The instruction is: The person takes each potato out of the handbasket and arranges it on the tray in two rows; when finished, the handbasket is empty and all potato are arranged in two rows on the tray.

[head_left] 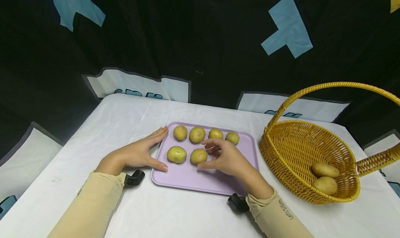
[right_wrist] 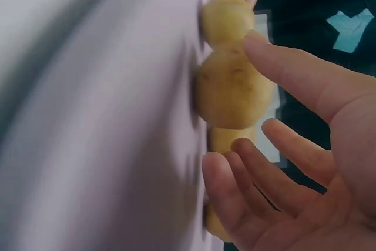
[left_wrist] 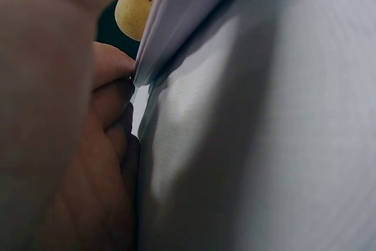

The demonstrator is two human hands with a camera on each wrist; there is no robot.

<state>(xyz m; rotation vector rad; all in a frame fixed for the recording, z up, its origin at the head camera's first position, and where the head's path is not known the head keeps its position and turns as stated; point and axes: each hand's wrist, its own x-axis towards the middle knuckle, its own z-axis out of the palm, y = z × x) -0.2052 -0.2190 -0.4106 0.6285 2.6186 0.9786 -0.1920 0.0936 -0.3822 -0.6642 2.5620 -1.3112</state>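
Note:
A lilac tray point(head_left: 187, 177) lies on the white cloth with potatoes on it. Several form a back row, among them a potato point(head_left: 197, 134); two more sit in front. My left hand point(head_left: 142, 152) is at the tray's left rim, fingers extended and thumb spread. Around the right side of the front-right potato point(head_left: 198, 156) my right hand point(head_left: 229, 158) is loosely curved. In the right wrist view the thumb is by that potato point(right_wrist: 232, 89), while the other fingers stand apart from it. Whether the thumb touches it, I cannot tell.
Right of the tray stands a yellow wicker basket point(head_left: 289, 161) with a tall arched handle. Two potatoes point(head_left: 325, 185) lie inside it. A black cloth point(head_left: 212, 50) with blue and white shapes hangs behind the table.

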